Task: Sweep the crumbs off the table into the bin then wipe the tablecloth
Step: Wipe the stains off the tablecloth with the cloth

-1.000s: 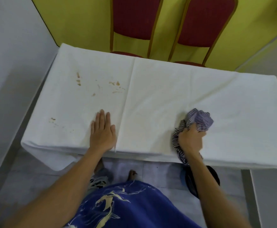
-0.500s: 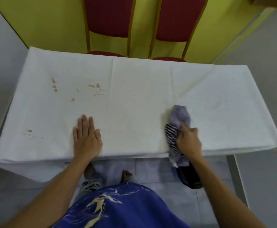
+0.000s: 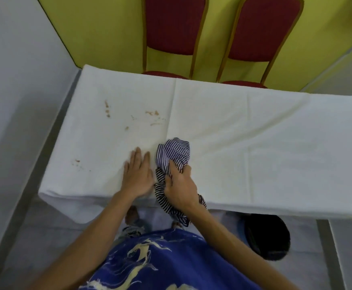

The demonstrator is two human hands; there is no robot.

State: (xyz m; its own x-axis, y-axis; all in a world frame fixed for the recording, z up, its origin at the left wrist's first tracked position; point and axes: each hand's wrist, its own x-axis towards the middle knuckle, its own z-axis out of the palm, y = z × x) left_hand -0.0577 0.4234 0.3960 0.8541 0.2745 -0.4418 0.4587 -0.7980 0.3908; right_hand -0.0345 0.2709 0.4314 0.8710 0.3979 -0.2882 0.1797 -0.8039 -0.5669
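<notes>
**Head view: the striped rag is meeting the flat hand on the white tablecloth**

Head view is showing a person who is leaning over a table with a white tablecloth (image 3: 254,143). The right hand (image 3: 180,186) is closing tightly around a bunched striped rag (image 3: 174,155), which is lying on the cloth near the front edge, with one end hanging down over the edge. The left hand (image 3: 138,174) is resting flat and fully open on the cloth just beside the rag, holding nothing.

Brown crumbs and stains (image 3: 152,113) are sitting on the left half of the table, apart from both hands. A dark bin (image 3: 269,237) is standing on the floor under the front edge, to the right.

The rag is looking soft and light, so it is probably folding and slipping under pressure; gripping it in the bunched middle is giving better control. The tablecloth is thin and is likely sliding or wrinkling, so pressing it down with the open palm is helping.
</notes>
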